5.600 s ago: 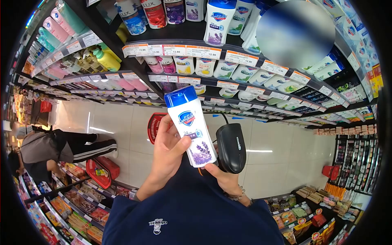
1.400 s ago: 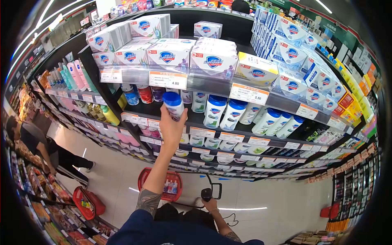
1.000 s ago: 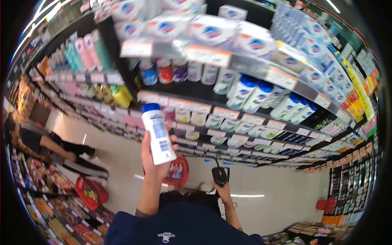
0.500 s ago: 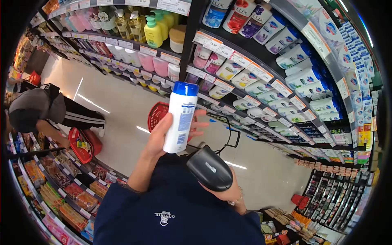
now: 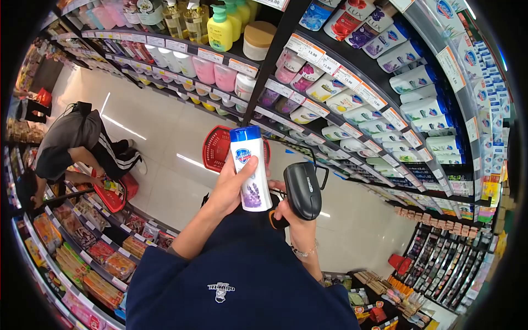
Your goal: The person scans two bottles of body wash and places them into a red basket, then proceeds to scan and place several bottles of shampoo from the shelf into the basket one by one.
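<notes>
A white body wash bottle [image 5: 254, 195] with a blue cap and a lavender picture stands nearly upright in front of my chest. My left hand [image 5: 224, 190] grips it from the left, thumb across its front. Close by on the right, my right hand [image 5: 300, 228] is wrapped around the handle of a black barcode scanner [image 5: 303, 192]. The scanner's rounded head faces up and sits beside the bottle, apart from it. A red shopping basket [image 5: 214, 144] lies behind the bottle, partly hidden by it.
Shelves of body wash bottles [image 5: 379, 115] curve along the right, with pump bottles [image 5: 221, 30] at upper left. At left, a person [image 5: 77, 135] bends beside another red basket [image 5: 113, 198]. Packaged goods [image 5: 99, 256] fill the lower-left shelf.
The bottle has turned from its back label to its printed front and dropped slightly. The scanner has tilted more upright and risen. The person at left has bent toward the shelf.
</notes>
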Tool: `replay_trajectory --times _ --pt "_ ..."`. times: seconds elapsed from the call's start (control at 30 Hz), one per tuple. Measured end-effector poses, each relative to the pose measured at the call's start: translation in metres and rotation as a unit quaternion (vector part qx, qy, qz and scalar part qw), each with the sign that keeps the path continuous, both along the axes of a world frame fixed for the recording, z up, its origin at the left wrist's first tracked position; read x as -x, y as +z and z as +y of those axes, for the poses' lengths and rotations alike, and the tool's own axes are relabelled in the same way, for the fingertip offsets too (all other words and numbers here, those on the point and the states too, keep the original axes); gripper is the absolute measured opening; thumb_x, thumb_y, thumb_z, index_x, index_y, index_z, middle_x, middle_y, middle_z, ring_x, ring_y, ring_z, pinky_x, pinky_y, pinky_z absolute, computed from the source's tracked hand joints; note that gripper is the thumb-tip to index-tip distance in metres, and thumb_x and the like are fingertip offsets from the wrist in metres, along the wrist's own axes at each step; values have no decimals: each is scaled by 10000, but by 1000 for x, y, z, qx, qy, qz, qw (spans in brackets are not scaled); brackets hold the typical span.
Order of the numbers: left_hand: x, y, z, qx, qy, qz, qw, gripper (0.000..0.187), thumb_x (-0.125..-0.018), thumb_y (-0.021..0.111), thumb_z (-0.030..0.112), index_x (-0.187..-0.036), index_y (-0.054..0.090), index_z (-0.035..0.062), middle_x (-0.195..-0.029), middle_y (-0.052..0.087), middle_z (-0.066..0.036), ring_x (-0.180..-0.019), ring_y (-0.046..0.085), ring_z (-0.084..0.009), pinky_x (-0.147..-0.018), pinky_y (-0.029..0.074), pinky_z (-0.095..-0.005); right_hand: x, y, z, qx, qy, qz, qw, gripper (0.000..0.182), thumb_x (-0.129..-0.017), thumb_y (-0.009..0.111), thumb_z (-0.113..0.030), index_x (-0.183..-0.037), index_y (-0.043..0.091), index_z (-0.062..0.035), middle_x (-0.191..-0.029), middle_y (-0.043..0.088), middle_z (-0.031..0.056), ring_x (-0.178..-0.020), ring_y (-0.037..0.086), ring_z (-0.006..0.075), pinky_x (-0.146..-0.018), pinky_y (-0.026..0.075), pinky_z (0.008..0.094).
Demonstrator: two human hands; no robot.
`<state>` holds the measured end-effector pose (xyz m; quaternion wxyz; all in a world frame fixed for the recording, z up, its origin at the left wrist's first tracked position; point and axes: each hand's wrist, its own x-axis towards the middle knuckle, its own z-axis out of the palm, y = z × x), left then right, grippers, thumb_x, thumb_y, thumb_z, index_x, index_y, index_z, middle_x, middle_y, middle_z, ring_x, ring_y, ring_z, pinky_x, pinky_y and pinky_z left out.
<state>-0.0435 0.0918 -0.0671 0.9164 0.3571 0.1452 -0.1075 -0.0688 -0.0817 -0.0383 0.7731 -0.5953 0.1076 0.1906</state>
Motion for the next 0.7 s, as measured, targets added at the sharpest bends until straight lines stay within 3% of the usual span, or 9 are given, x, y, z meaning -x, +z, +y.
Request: replay_trajectory --times 0.17,0.2,0.37,0.47,0.5,0.57,0.63,0.7 --pt "-5 15 2 49 43 -6 998 389 -1027 403 308 -1344 313 100 -1200 526 -104 -1073 604 -269 -821 562 -436 9 -18 5 -35 3 27 999 339 -844 698 -17 -1161 582 11 -874 637 33 -725 601 95 -671 494 255" --pt "-5 15 5 50 38 -13 998 394 -1034 384 287 -1369 297 99 -1285 487 -97 -1154 559 -283 -900 524 -436 10 -19 7 -34 3 31 999 346 -839 704 -16 -1162 583 8 -889 639 35 -736 605 96 -677 499 257" --pt "-5 7 9 65 17 -12 998 424 -1022 427 255 -1384 295 79 -1286 502 -106 -1172 550 -266 -950 485 -410 9 -24 22 12 -30 15 999 383 -802 749 -33 -1144 584 20 -949 644 53 -808 617 129 -754 508 269" --pt "-3 -16 7 -20 13 -3 1000 429 -998 495 267 -1348 365 55 -1235 546 -101 -1159 557 -235 -927 483 -371 15 -40 32 286 5 -165 944 432 -765 776 -62 -1138 575 25 -1006 630 79 -863 615 156 -759 504 282" --pt "-1 -30 3 -57 9 0 998 428 -989 519 274 -1331 395 48 -1213 563 -98 -1150 561 -223 -915 485 -357 15 -56 30 307 -10 -242 920 475 -704 784 -57 -1121 572 25 -1051 609 129 -875 632 227 -748 517 325" --pt "3 -73 7 -73 30 59 995 435 -945 604 285 -1268 472 26 -1172 605 -80 -1075 588 -165 -849 492 -301 3 -69 28 358 70 -361 858 515 -652 770 -31 -1122 569 25 -1067 594 159 -859 637 313 -740 525 365" --pt "10 -108 18 -86 24 118 989 443 -931 628 276 -1258 479 17 -1171 612 -76 -1025 602 -143 -825 496 -287 0 -98 32 399 117 -337 845 492 -658 751 -58 -1109 573 18 -1049 611 173 -847 649 353 -718 537 390" --pt "10 -123 27 -106 39 162 980 458 -886 688 263 -1209 496 1 -1022 632 -63 -890 607 -121 -734 495 -292 -8 -126 39 445 188 -308 820 473 -672 741 -82 -1106 574 11 -1020 629 175 -837 663 348 -706 541 390"
